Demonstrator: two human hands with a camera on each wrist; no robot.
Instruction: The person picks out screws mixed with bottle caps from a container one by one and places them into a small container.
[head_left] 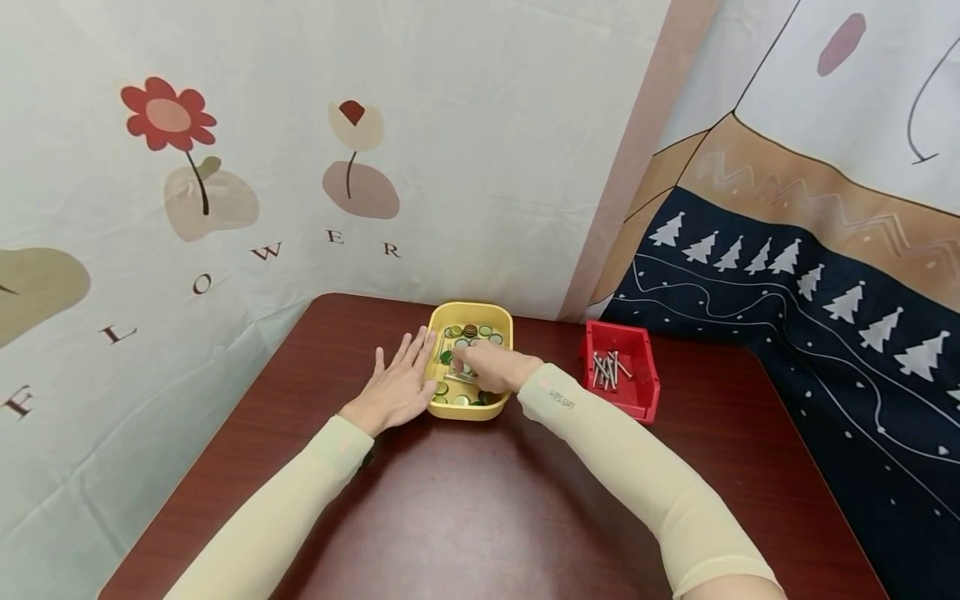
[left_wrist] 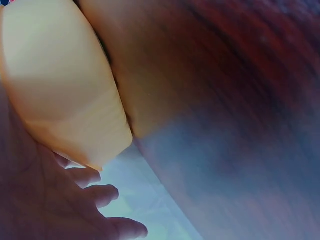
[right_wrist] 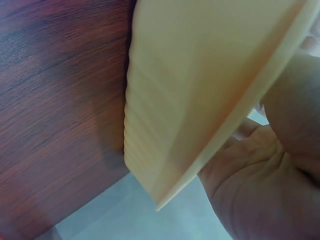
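Note:
A yellow plastic bin (head_left: 471, 306) stands at the back of the table, holding several small round green and gold discs (head_left: 457, 332) and silvery metal pieces (head_left: 459, 377). My left hand (head_left: 397, 385) lies along the bin's left side, its fingers straight and spread. In the left wrist view the fingers (left_wrist: 102, 195) show beside the bin's outer wall (left_wrist: 60, 75). My right hand (head_left: 491, 365) reaches over the right rim, fingers bent down among the contents. The right wrist view has the bin wall (right_wrist: 185, 100) covering those fingertips, so I cannot tell whether they pinch anything.
To the right of the yellow bin is a red bin (head_left: 636, 342) with several silvery bolts (head_left: 611, 369) inside. The dark red-brown table (head_left: 450, 508) ends at a printed cloth (head_left: 480, 167) behind it. Another dark blue cloth (head_left: 750, 300) hangs at the right.

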